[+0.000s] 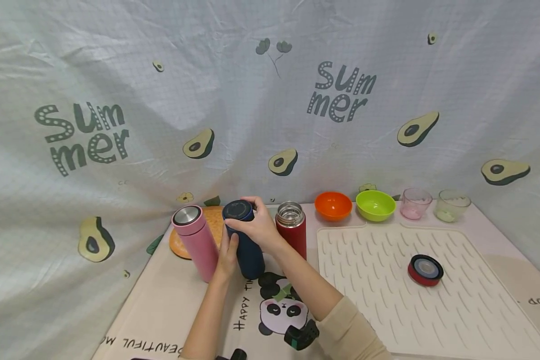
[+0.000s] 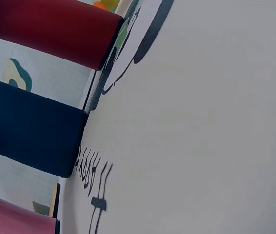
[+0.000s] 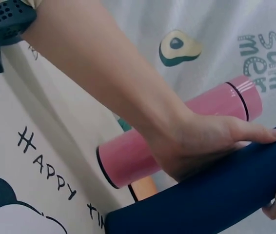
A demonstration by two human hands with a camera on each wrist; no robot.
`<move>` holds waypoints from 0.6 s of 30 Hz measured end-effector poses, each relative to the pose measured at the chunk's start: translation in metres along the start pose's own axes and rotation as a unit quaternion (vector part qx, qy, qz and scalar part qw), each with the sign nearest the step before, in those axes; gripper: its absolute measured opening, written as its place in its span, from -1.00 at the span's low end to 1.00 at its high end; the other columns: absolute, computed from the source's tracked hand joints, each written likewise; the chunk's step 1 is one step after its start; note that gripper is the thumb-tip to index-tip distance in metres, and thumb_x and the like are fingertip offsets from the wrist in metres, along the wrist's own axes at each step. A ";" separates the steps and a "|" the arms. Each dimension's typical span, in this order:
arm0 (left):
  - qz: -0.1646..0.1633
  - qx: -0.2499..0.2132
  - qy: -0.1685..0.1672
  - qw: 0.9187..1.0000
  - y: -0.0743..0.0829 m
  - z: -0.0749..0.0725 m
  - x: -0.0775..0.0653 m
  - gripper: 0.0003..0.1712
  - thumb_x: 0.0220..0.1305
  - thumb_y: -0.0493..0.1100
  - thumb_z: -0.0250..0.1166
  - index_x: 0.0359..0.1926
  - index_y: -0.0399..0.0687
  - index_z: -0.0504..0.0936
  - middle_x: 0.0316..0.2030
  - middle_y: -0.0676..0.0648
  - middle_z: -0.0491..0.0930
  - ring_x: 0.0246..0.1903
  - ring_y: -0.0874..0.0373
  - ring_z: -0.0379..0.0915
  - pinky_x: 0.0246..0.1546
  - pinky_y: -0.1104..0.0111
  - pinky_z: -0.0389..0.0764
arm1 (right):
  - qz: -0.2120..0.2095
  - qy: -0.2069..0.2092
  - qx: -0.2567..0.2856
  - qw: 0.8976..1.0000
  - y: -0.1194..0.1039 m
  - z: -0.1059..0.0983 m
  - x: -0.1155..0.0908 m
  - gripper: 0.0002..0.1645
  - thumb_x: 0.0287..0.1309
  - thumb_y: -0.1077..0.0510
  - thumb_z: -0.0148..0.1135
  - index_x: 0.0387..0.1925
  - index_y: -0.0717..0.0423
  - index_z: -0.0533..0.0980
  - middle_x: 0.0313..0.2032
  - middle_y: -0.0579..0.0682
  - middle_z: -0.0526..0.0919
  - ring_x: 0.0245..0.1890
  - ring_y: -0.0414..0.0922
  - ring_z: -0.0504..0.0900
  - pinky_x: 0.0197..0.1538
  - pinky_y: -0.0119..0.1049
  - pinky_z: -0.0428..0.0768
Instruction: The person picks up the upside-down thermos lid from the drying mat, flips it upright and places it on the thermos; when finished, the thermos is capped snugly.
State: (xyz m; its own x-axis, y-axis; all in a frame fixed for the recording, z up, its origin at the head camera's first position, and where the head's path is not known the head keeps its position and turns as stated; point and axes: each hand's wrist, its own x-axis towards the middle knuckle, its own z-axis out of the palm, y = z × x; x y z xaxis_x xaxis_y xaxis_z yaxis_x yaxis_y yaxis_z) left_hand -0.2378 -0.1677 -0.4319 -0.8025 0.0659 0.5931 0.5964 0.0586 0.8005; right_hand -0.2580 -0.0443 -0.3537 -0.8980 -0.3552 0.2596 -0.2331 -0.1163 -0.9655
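Head view: left hand [image 1: 228, 254] gripping dark-blue cylindrical bottle [image 1: 250, 255], likely steadying it; right hand [image 1: 262, 226] curling around dark round lid [image 1: 237, 210]. Left wrist view: bottle standing on table [image 2: 191, 131] between red cylindrical bottle [image 2: 55, 31] and pink cylindrical bottle [image 2: 13, 217]. Right wrist view: left thumb [image 3: 257, 132] touching bottle.

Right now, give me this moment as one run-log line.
left hand: grips blue bottle | right hand: grips blue lid | red bottle: uncapped | red lid: on mat | pink bottle: capped
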 end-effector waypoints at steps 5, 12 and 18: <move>-0.004 0.004 -0.001 1.000 -0.001 0.000 -0.001 -0.26 0.41 0.14 -0.23 0.41 -0.10 -0.25 0.33 -0.25 0.00 0.24 0.22 0.06 0.21 0.45 0.13 | -0.004 0.009 -0.001 1.000 0.002 0.001 -0.001 -0.26 -0.03 0.15 0.36 0.16 0.10 0.21 0.05 0.07 0.37 0.01 -0.03 0.43 0.07 -0.15 0.45; -0.030 0.005 -0.002 1.000 0.007 0.000 0.000 -0.36 0.45 -0.05 -0.26 0.41 -0.10 -0.26 0.34 -0.22 -0.03 0.24 0.18 0.05 0.22 0.42 0.14 | -0.007 -0.032 0.041 0.999 0.003 -0.002 -0.001 -0.30 0.09 0.22 0.24 0.26 0.14 0.21 0.11 0.17 0.40 0.05 0.03 0.47 0.08 -0.11 0.43; -0.041 0.023 -0.003 0.999 0.028 0.004 0.001 -0.38 0.44 -0.15 -0.29 0.39 -0.24 -0.27 0.34 -0.31 -0.10 0.28 -0.06 -0.05 0.27 0.08 0.03 | 0.000 -0.003 0.044 0.999 0.001 0.001 -0.002 -0.31 0.02 0.21 0.30 0.20 0.12 0.26 0.11 0.13 0.35 0.00 0.01 0.49 0.05 -0.15 0.47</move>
State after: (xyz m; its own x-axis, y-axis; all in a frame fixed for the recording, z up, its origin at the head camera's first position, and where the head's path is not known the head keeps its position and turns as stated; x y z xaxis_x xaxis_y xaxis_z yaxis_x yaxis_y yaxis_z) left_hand -0.2217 -0.1617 -0.4089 -0.8482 0.0646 0.5257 0.5297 0.1095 0.8411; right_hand -0.2561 -0.0452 -0.3550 -0.8955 -0.3606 0.2607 -0.2001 -0.1970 -0.9598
